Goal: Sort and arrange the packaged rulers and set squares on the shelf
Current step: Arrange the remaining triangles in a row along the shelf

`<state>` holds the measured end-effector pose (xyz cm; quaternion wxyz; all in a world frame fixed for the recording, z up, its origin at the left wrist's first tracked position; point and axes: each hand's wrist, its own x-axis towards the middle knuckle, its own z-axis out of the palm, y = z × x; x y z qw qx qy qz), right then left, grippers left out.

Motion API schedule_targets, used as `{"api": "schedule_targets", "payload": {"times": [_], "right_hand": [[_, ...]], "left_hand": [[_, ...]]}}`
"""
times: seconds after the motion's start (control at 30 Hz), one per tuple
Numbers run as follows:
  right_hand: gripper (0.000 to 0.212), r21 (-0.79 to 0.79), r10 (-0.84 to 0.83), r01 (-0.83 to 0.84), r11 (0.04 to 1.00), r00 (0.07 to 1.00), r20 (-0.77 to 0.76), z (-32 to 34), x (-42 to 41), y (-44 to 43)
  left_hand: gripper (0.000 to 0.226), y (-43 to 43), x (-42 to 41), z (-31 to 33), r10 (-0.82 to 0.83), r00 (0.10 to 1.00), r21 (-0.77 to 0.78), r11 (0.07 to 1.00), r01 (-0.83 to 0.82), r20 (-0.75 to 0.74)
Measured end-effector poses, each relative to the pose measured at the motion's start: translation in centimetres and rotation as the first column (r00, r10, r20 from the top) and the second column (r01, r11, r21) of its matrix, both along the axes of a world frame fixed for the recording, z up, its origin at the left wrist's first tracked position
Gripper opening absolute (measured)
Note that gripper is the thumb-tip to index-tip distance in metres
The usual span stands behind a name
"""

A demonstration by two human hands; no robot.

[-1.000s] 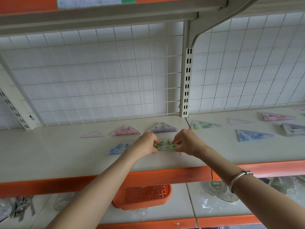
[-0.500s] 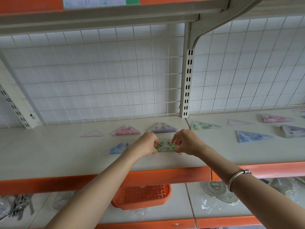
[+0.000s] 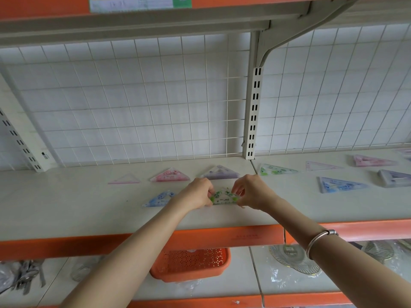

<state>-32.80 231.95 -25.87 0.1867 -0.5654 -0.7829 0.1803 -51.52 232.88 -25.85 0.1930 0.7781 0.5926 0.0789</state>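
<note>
Packaged set squares lie flat and scattered across the pale shelf (image 3: pixel 66 207), some in a back row near the wire grid (image 3: pixel 133 107) and a few nearer the front edge. Among the front ones, the green set square (image 3: pixel 223 196) sits just right of a blue set square (image 3: pixel 159 199) and in front of a purple set square (image 3: pixel 220 173). I cannot tell whether it rests on the board or is lifted slightly off it. Its long edge runs left to right, parallel with the shelf's front lip, and its apex points away toward the grid, like the purple one behind. The left hand (image 3: pixel 196 193) pinches its left corner and the right hand (image 3: pixel 253 192) pinches its right corner, fingers curled onto the wrapper. It looks light, thin and stiff, in a slick film sleeve likely to slide under fingertips, so holding the two sharp corners seems the surest way to square it up. The clear plastic could crack if bent.
</note>
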Motion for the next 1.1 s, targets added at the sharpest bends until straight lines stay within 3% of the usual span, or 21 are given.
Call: {"api": "schedule_targets", "payload": {"times": [0.17,0.5,1.1], "right_hand": [[0.033,0.016,0.0,0.001,1.0,0.999,-0.044,1.1,0.3,0.3],[0.028,0.113,-0.007,0.011,0.994,0.999,-0.037,3.2,0.1,2.7],[0.032,0.022,-0.075,0.075,0.997,0.997,0.025,2.5,-0.6,7.4]], "left_hand": [[0.05,0.5,-0.7,1.4,0.013,0.999,0.021,1.0,-0.014,0.047],[0.036,2.4,-3.0,5.2,0.07,0.991,0.121,0.989,-0.084,0.118],[0.047,5.5,-1.2,4.6,0.03,0.999,0.032,0.999,-0.029,-0.03]]}}
